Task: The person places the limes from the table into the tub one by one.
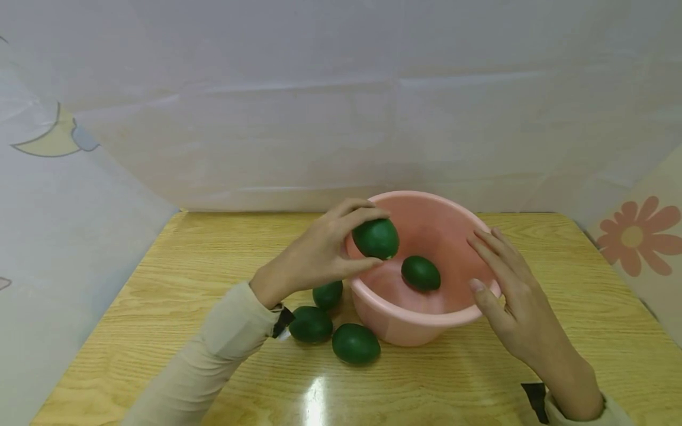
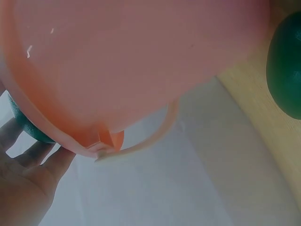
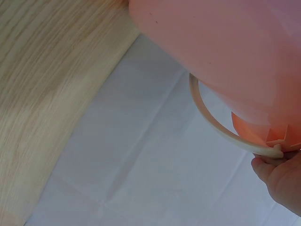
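My left hand (image 1: 319, 245) pinches a dark green avocado-like fruit (image 1: 377, 238) between thumb and fingers, over the left rim of a pink bucket (image 1: 380, 307). Part of that green fruit (image 2: 29, 123) shows behind the rim in the left wrist view. Inside the bucket lies another green fruit (image 1: 421, 273). The right hand (image 1: 519, 302) rests at the bucket's right rim, its fingers fairly straight and fingertips over the inside. In the right wrist view, the right hand (image 3: 287, 183) is beside the joint of the bucket's pale handle (image 3: 211, 120).
Left of the bucket, on the wooden table (image 1: 213, 248), lie a partly hidden green fruit (image 1: 327, 294), a second green fruit (image 1: 311, 324) and a third green fruit (image 1: 356, 344). A pale covered wall (image 1: 298, 130) stands behind the table.
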The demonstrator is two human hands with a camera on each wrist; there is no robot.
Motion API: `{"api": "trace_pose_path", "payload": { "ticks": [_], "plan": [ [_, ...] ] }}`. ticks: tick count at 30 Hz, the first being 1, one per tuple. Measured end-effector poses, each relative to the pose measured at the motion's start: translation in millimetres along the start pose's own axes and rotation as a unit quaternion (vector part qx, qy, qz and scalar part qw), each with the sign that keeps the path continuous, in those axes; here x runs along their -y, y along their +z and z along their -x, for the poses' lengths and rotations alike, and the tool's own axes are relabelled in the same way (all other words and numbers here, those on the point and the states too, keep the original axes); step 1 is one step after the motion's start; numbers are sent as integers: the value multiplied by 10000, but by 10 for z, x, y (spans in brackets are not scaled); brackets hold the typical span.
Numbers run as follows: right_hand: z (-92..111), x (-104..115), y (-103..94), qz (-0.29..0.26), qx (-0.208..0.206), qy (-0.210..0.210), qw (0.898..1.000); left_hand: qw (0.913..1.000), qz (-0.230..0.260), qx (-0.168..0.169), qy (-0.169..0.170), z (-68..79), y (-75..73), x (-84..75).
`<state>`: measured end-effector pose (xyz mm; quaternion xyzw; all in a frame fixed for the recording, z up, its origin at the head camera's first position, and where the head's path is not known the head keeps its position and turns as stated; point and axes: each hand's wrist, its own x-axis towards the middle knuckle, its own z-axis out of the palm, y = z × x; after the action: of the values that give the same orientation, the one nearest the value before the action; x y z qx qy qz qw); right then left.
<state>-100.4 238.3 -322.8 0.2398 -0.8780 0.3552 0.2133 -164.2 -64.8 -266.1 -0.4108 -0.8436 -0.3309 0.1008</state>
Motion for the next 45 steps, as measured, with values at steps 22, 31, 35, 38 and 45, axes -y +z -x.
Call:
{"api": "trace_pose_path", "payload": {
  "ticks": [22, 31, 35, 38, 45],
  "plan": [
    [-21, -13, 6, 21, -71, -128, 9999, 9993, -50, 375, -18, -55, 69, -33],
    [-12, -20, 8, 9, -53, -108, 9999, 9977, 45, 680, -59, -83, 73, -25],
    [-5, -20, 10, 2, -45, -90, 9999, 9962, 83, 862, -75, -102, 68, -26],
    [-3, -18, 10, -3, -53, -93, 9999, 9951, 103, 979, -106, -115, 67, -31],
    [0, -16, 3, 36, -74, -99, 9999, 9911, 97, 1300, -260, -155, 64, -51]
  ]
}}
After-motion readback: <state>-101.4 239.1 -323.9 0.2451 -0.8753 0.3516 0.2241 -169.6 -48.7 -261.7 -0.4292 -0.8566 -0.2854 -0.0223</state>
